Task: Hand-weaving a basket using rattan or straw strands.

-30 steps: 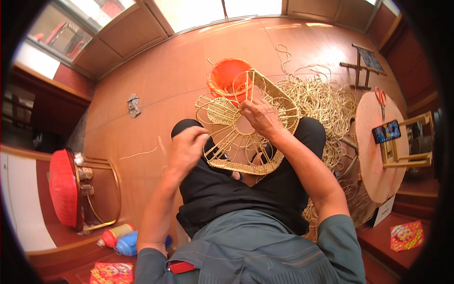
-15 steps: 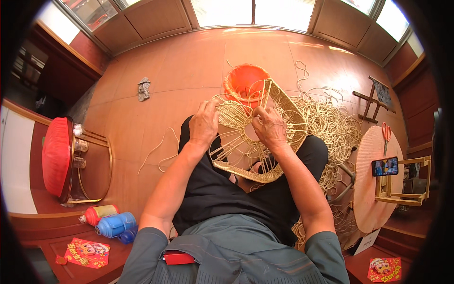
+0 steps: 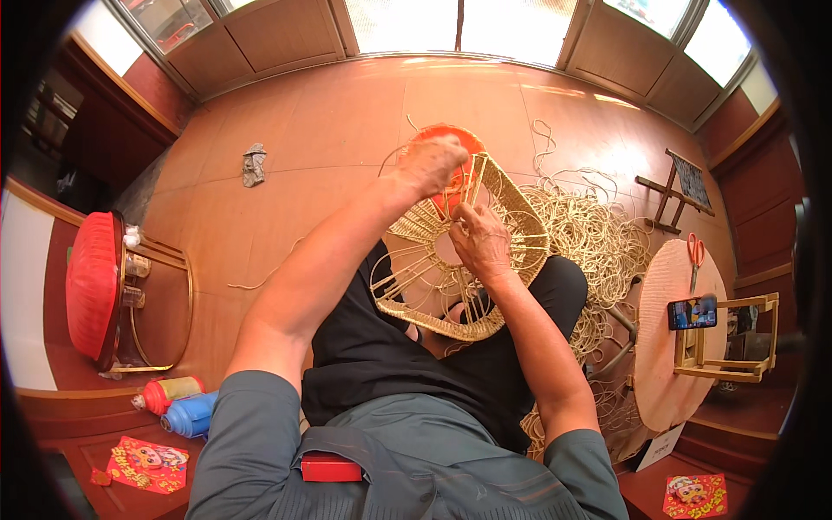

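A rounded, spoked frame partly woven with straw cord point(image 3: 517, 195) rests across my lap, with an open hole near its middle. Spokes at its lower left are bare, while its right rim is densely woven. My right hand point(image 3: 482, 241) is closed on the frame, pinching near the inner ends of the upper spokes. Stretched forward over the red bucket point(image 3: 468, 139), my left hand point(image 3: 431, 165) has its fingers curled closed and slightly blurred. A thin cord arcs beside that hand; what its fingers hold is hidden.
Loose straw cord point(image 3: 598, 238) lies heaped to the right. Beyond it are a folding stool point(image 3: 676, 195) and a round board point(image 3: 663, 347) with red scissors point(image 3: 695, 253) and a phone point(image 3: 692, 313). A red-cushioned stool point(image 3: 91, 286) and flasks point(image 3: 186, 414) are at left.
My left hand has moved forward and right, from the frame's left edge to over the bucket. My right hand remains at the frame's upper spokes. The view has shifted slightly.
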